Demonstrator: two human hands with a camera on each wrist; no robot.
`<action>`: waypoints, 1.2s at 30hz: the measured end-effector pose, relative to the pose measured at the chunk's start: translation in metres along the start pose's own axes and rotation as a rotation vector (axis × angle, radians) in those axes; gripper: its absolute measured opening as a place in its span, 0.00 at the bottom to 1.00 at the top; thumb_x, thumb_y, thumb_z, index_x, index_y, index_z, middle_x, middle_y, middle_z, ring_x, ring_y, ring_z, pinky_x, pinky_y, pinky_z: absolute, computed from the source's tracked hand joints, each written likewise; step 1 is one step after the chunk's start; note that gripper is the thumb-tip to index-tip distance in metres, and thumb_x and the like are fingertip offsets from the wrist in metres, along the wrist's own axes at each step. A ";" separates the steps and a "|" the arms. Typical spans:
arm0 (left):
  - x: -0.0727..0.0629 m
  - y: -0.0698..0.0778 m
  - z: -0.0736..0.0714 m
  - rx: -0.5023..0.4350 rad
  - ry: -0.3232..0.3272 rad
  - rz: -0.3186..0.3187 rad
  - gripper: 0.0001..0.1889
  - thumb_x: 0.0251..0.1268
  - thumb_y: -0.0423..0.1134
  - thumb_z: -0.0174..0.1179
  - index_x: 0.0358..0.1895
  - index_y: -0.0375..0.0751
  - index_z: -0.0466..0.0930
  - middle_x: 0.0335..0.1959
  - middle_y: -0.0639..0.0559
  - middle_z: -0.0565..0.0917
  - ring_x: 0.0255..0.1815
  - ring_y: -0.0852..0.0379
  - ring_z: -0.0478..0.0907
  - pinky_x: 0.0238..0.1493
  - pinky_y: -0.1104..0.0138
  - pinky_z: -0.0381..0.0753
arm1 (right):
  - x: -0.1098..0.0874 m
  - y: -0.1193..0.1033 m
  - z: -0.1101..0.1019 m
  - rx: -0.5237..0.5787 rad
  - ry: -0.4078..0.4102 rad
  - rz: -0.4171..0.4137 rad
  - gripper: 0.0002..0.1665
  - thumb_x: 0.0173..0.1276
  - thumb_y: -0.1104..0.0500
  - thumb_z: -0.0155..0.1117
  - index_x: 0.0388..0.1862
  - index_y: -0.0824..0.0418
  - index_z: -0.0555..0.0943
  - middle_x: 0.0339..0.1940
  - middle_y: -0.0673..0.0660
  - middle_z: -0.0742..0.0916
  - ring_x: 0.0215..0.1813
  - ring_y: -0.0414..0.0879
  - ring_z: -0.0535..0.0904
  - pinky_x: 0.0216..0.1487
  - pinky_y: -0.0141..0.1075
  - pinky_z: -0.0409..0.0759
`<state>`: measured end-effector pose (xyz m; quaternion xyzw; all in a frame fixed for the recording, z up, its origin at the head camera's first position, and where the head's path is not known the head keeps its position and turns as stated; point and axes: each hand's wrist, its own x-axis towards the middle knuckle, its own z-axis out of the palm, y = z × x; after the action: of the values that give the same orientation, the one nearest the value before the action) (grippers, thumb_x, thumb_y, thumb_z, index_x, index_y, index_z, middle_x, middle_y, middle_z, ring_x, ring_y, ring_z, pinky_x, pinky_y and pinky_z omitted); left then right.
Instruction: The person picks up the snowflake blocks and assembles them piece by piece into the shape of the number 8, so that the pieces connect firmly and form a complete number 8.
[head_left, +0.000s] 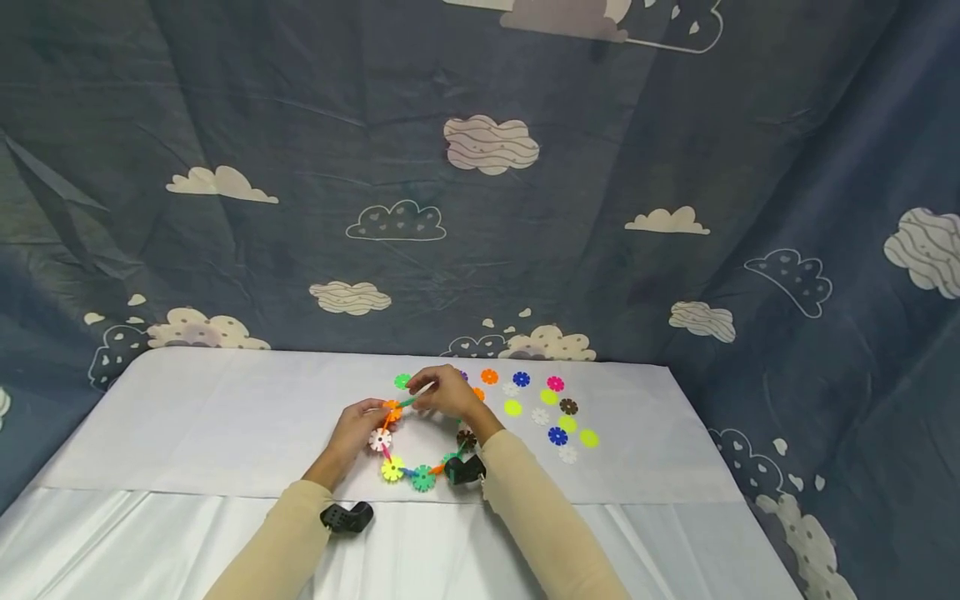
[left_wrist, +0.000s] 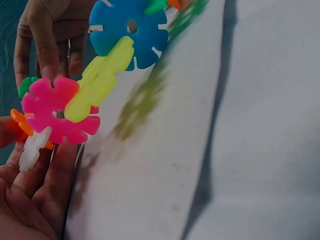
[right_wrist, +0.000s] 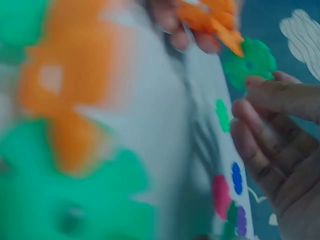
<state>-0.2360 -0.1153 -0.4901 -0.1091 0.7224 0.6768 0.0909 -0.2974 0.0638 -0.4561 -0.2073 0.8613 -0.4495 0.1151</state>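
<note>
A curved chain of slotted plastic flower discs, with a yellow disc (head_left: 392, 469) and a teal disc (head_left: 423, 478) at its near side, lies between my hands. My left hand (head_left: 351, 433) grips the chain at its upper left, by an orange disc (right_wrist: 207, 14). Between thumb and fingers, my right hand (head_left: 448, 393) pinches a green disc (right_wrist: 250, 64) that meets the orange one. The left wrist view shows a pink disc (left_wrist: 42, 107), a white disc (left_wrist: 34, 150) and a blue disc (left_wrist: 112, 32) along the chain. My right forearm partly covers the chain's right side.
Loose discs in several colours, among them a dark blue one (head_left: 558, 436) and a brown one (head_left: 568, 406), lie spread to the right on the white table (head_left: 225, 417). Another green disc (head_left: 402, 381) lies behind my hands. A cloud-patterned curtain (head_left: 300, 150) hangs behind the table.
</note>
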 end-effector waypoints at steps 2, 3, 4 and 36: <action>0.001 0.000 0.000 0.004 -0.002 0.000 0.14 0.73 0.38 0.52 0.51 0.30 0.74 0.32 0.48 0.86 0.30 0.61 0.79 0.32 0.71 0.73 | 0.004 0.001 -0.006 -0.039 0.000 0.011 0.16 0.55 0.72 0.72 0.44 0.65 0.85 0.39 0.58 0.87 0.37 0.45 0.82 0.35 0.32 0.80; 0.001 -0.001 0.000 0.011 0.001 0.001 0.14 0.73 0.39 0.52 0.51 0.30 0.74 0.32 0.49 0.85 0.31 0.61 0.79 0.34 0.71 0.74 | 0.007 0.001 -0.008 -0.066 -0.001 0.017 0.16 0.56 0.72 0.71 0.44 0.65 0.85 0.39 0.57 0.87 0.38 0.46 0.82 0.37 0.32 0.79; 0.001 -0.001 0.000 0.010 0.004 0.004 0.14 0.73 0.39 0.53 0.50 0.30 0.74 0.32 0.49 0.85 0.31 0.60 0.79 0.36 0.71 0.74 | 0.010 0.000 -0.010 -0.099 -0.004 0.025 0.16 0.56 0.72 0.70 0.45 0.64 0.85 0.39 0.57 0.87 0.40 0.47 0.81 0.39 0.32 0.79; 0.003 0.002 0.004 -0.015 -0.007 0.015 0.19 0.68 0.42 0.60 0.53 0.28 0.79 0.37 0.47 0.87 0.28 0.63 0.79 0.26 0.73 0.73 | 0.029 0.005 -0.002 -0.091 -0.024 0.108 0.12 0.65 0.69 0.64 0.46 0.60 0.82 0.32 0.54 0.81 0.32 0.46 0.82 0.31 0.32 0.78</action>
<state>-0.2395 -0.1117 -0.4892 -0.1016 0.7176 0.6834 0.0875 -0.3252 0.0539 -0.4595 -0.1709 0.8893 -0.4005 0.1399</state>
